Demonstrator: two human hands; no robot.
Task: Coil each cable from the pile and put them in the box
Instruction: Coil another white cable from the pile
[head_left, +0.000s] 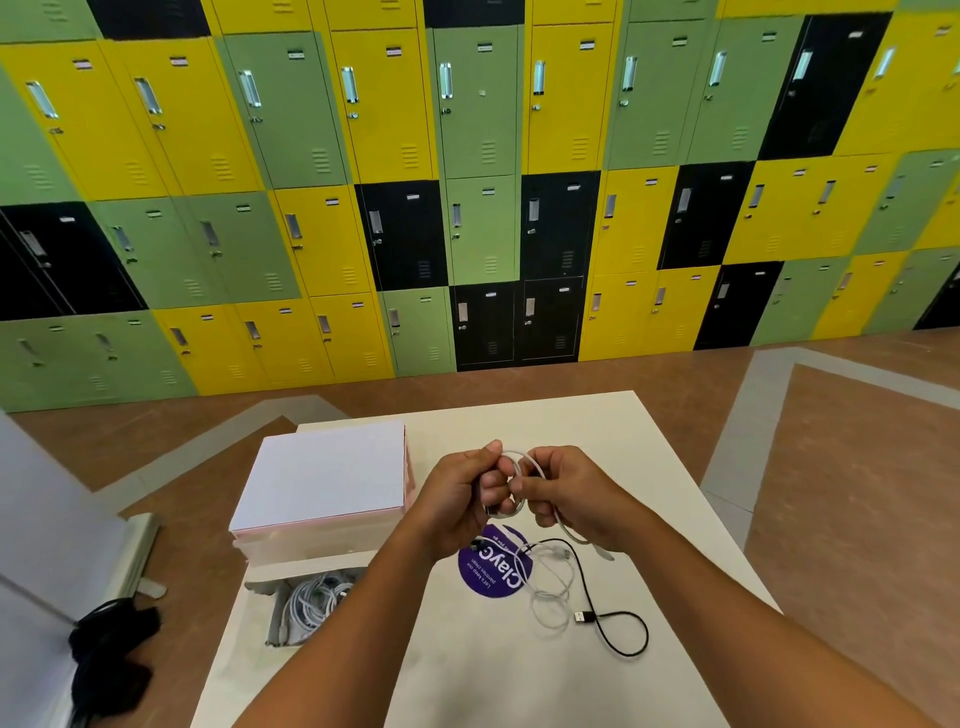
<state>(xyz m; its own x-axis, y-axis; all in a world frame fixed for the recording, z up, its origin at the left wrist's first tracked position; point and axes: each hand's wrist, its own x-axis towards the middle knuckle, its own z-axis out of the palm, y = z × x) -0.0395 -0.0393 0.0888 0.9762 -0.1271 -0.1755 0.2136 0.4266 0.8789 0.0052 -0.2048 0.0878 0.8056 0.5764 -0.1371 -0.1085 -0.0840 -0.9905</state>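
Box (260, 587) holds coiled white cables (317, 603); lid (324, 475) upright behind.

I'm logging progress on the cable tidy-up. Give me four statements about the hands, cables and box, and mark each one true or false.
1. The left hand and the right hand both grip a white cable above the table. True.
2. The box holds nothing. False: coiled white cables lie in it.
3. A black cable lies on the table. True.
4. The purple sticker is on the box. False: it is on the table, beside the box.
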